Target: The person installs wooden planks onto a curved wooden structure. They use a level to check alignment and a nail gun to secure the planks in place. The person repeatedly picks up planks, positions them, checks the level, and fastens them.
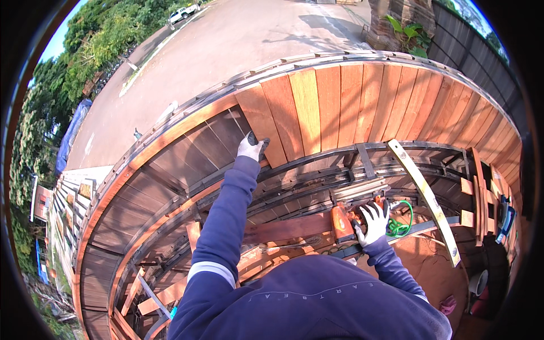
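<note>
The left hand (251, 147), in a white glove with dark fingertips, reaches up on a long blue sleeve and presses against the lower edge of the leftmost fresh plank (262, 122) of the fence (362, 102); the fingers lie spread on the wood, closed around nothing; the plank stands upright, touching its neighbour on the right, and to its left the older, darker boards (187, 153) begin.

The right hand (374, 222), gloved the same way, is wrapped around the handle of an orange nail gun (347, 218); the gun points at the dark metal rail (317, 161) that runs behind the planks, its nose near the rail, though whether it touches cannot be told; a coiled green hose (401, 225) hangs just beside the hand on the right.

A long yellow level (426, 198) leans tilted across the frame, well to the right of the gun; loose timber offcuts (164, 294) lie on the ground at lower left; a reddish board (283, 229) lies flat between the two arms; beyond the fence runs a paved road (238, 39) with green trees (96, 45) along its far side and a white car (182, 12) at the top.
</note>
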`<state>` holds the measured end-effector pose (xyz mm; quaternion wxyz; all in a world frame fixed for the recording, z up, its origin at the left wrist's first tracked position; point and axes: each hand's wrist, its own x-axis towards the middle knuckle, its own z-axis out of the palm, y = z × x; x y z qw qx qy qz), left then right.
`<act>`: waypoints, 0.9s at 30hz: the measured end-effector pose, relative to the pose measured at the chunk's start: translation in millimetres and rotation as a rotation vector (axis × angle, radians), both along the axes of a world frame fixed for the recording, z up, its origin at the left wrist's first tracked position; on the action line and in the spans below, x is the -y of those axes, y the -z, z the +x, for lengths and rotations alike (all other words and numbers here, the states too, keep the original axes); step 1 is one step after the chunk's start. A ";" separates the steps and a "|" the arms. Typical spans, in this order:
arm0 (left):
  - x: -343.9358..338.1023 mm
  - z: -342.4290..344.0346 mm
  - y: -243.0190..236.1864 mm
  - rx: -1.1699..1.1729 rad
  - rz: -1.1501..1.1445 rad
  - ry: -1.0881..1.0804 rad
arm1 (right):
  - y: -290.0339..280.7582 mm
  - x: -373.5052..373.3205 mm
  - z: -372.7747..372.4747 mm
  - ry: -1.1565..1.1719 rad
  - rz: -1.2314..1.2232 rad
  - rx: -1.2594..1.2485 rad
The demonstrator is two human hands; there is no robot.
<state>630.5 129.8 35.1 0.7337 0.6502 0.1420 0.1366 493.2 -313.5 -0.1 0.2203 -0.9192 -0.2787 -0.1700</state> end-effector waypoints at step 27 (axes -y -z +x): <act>116.2 -162.4 -109.9 0.416 -0.004 0.146 | -109.2 -128.8 -1.4 -0.712 0.894 -1.001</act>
